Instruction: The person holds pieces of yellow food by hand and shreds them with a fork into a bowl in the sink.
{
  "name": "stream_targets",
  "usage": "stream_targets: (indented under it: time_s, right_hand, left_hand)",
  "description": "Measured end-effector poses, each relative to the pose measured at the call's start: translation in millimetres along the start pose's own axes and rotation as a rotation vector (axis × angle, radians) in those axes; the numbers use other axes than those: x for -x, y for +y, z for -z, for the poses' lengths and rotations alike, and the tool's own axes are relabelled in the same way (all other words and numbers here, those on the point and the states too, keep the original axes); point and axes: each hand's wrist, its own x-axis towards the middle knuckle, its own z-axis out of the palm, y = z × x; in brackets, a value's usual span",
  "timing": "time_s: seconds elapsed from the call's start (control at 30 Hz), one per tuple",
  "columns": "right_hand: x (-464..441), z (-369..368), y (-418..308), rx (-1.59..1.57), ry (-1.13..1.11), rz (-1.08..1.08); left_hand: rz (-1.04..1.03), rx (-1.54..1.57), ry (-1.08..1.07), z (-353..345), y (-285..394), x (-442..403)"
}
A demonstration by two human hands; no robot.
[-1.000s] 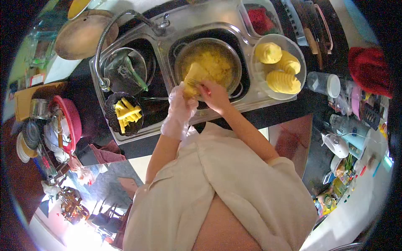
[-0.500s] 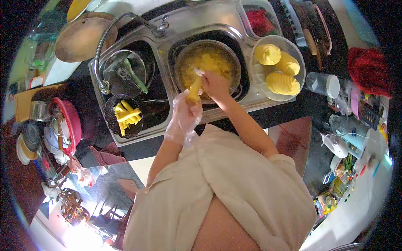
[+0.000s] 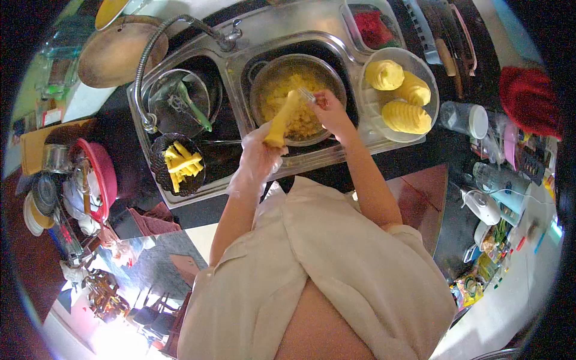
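Note:
My left hand (image 3: 258, 157), in a clear plastic glove, is closed around the lower end of a long yellow pineapple piece (image 3: 281, 120). That piece tilts up over a metal pot (image 3: 258, 84) in the right sink basin, which holds yellow shredded pulp (image 3: 303, 126). My bare right hand (image 3: 333, 114) grips a fork (image 3: 306, 94), its tines near the top of the piece but apart from it. A clear bowl (image 3: 433, 90) to the right holds several peeled pineapples (image 3: 406, 117). Yellow strips (image 3: 183, 162) lie in a dark bowl (image 3: 159, 174) at left.
The left basin holds a glass bowl (image 3: 157, 99) with a green-handled tool (image 3: 195, 111). A curved faucet (image 3: 144, 72) arches over it. At upper right are a container with red contents (image 3: 373, 30) and knives (image 3: 445, 57). A pink basin (image 3: 107, 180) stands at left.
My right hand has moved right and up, off the pineapple piece, with the fork. The piece in my left hand now stands more exposed, its top higher over the pot.

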Motion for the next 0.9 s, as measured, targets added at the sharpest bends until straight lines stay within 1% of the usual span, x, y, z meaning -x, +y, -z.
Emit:
stream_targets:
  time_s: [0.03, 0.07, 0.1, 0.17, 0.2, 0.27, 0.3, 0.33, 0.4, 0.43, 0.5, 0.53, 0.6, 0.63, 0.7, 0.73, 0.77, 0.8, 0.83, 0.87, 0.9]
  right_hand:
    - [2.1, -0.5, -0.2, -0.015, 0.004, 0.049]
    - [4.7, -1.1, -0.4, -0.029, 0.009, 0.099]
    - [9.0, 0.8, -10.8, -0.029, 0.012, 0.1]
    - [23.7, 2.5, -42.1, 0.286, -0.075, 0.16]
    - [29.5, -6.3, -39.9, 0.285, -0.073, 0.158]
    - [39.3, -23.8, -32.0, 0.295, 0.009, 0.24]
    - [46.3, -21.3, -42.2, 0.336, 0.002, 0.256]
    - [47.2, -22.5, -42.2, 0.335, 0.001, 0.258]
    - [51.9, -24.8, -39.1, 0.315, -0.047, 0.175]
    - [50.1, -22.8, -33.6, 0.315, -0.044, 0.173]
    - [42.8, -13.6, -19.0, 0.092, 0.011, 0.029]
    - [38.6, -4.4, -14.5, 0.091, 0.01, 0.027]
    - [31.4, 13.1, -10.2, 0.289, 0.022, -0.061]
    - [31.8, 15.0, -10.5, 0.289, 0.026, -0.065]
    - [32.3, 20.6, -12.4, 0.46, 0.125, 0.069]
    - [30.4, 20.7, -13.4, 0.462, 0.128, 0.067]
    - [24.3, 18.7, -15.9, 0.529, 0.129, 0.062]
    - [18.9, 15.9, -18.2, 0.595, 0.128, 0.055]
    - [12.2, 13.2, -18.1, 0.595, 0.131, 0.055]
    - [4.1, 10.1, -17.0, 0.663, 0.131, 0.128]
    - [2.7, 5.9, -20.5, 0.729, 0.126, 0.199]
  left_hand:
    - [0.001, -0.002, -0.002, -0.9, -1.5, -3.3]
    - [-0.029, -0.072, 0.034, -3.4, -4.2, -8.1]
    - [-0.059, -0.142, 0.069, -6.2, -6.0, -13.3]
    - [-0.067, -0.193, 0.073, -4.4, -9.9, -27.5]
    - [-0.074, -0.244, 0.079, -4.0, -12.1, -31.9]
    - [-0.061, -0.212, 0.066, -13.0, -11.9, -32.8]
    - [-0.053, -0.179, 0.052, -17.2, -9.4, -35.0]
    - [-0.055, -0.179, 0.053, -18.2, -9.2, -34.1]
    - [0.0, -0.071, -0.011, -17.8, -11.9, -29.3]
    - [0.003, -0.073, -0.014, -8.8, -15.8, -39.2]
    - [0.122, -0.299, -0.025, 16.9, -21.8, -65.4]
    - [0.123, -0.3, -0.023, 18.5, -19.8, -67.6]
    - [0.065, -0.628, -0.048, 16.5, -16.6, -67.5]
    - [0.07, -0.63, -0.051, 12.9, -15.1, -65.3]
    - [-0.007, -0.746, -0.025, 0.2, -8.7, -59.2]
    - [-0.006, -0.746, -0.029, -8.3, -6.1, -52.8]
    - [-0.042, -0.779, 0.004, -17.0, -4.0, -45.7]
    - [-0.076, -0.812, 0.038, -20.6, -4.6, -39.1]
    - [-0.076, -0.813, 0.035, -18.8, -6.8, -33.8]
    - [-0.333, -1.204, -0.013, -16.1, -8.4, -28.3]
    - [-0.457, -1.396, -0.048, -13.8, -11.2, -22.5]
